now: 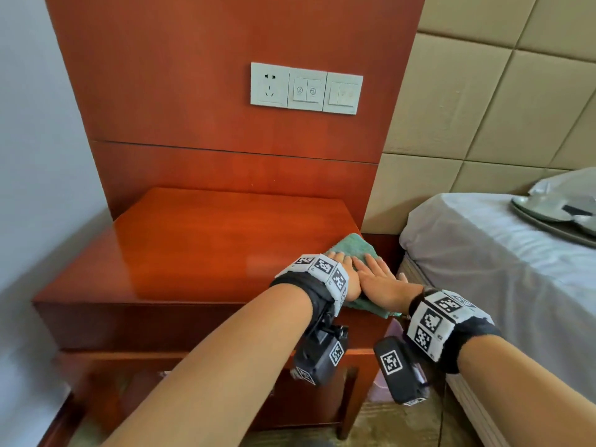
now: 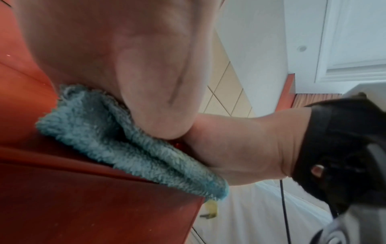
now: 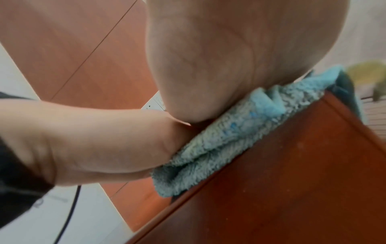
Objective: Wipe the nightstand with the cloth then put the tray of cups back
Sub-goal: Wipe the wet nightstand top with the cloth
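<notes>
The red-brown nightstand [image 1: 200, 250] stands against a wooden wall panel. A folded teal cloth [image 1: 356, 245] lies at the front right corner of its top and hangs a little over the front edge. My left hand [image 1: 344, 260] and right hand [image 1: 378, 280] lie side by side, flat, pressing on it. The wrist views show the left palm [image 2: 125, 66] and right palm [image 3: 208, 57] bearing down on the cloth [image 2: 125, 145] [image 3: 219, 148]. A silver tray [image 1: 554, 217] sits on the bed at far right; what it carries is cut off and unclear.
A socket and switch plate [image 1: 306, 88] is on the panel above the nightstand. The bed [image 1: 500, 253] with a white sheet stands close on the right, a padded headboard [image 1: 483, 108] behind it. A narrow gap separates the two. A grey wall runs along the left.
</notes>
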`<state>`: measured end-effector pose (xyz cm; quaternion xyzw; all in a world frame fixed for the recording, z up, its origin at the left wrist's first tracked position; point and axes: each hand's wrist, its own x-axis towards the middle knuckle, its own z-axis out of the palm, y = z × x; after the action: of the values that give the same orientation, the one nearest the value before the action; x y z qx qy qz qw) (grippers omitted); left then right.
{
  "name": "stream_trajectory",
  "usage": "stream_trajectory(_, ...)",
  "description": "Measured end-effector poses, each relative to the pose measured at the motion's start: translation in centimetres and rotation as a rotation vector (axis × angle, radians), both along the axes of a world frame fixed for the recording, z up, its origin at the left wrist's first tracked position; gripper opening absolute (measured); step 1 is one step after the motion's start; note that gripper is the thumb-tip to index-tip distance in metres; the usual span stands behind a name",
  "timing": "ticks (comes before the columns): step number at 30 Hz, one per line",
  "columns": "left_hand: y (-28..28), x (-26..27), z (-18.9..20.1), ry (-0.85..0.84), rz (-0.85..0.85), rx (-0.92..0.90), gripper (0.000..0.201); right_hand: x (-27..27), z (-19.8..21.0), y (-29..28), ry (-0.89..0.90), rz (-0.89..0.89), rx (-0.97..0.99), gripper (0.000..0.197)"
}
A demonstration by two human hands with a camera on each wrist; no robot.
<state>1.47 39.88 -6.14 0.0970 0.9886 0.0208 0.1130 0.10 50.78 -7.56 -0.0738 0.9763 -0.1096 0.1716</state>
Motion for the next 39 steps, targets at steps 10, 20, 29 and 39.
stream_trajectory(10,0.6,-2.7,1.4,-0.098,0.000,-0.101,0.061,-3.9,0.4,-0.7,-0.103,-0.028,-0.079,0.055)
stream_trajectory(20,-0.5,-11.0,1.5,-0.121,0.008,-0.091,0.064,-12.6,0.4,-1.7,-0.145,-0.039,-0.063,0.059)
stream_trajectory(29,-2.8,-19.5,1.8,-0.192,0.078,-0.016,0.069,-20.2,1.2,-4.2,-0.089,-0.012,0.027,0.058)
stream_trajectory(39,-6.7,-25.5,2.0,-0.210,0.083,0.040,0.061,-26.0,2.3,-6.1,-0.129,0.097,-0.036,0.061)
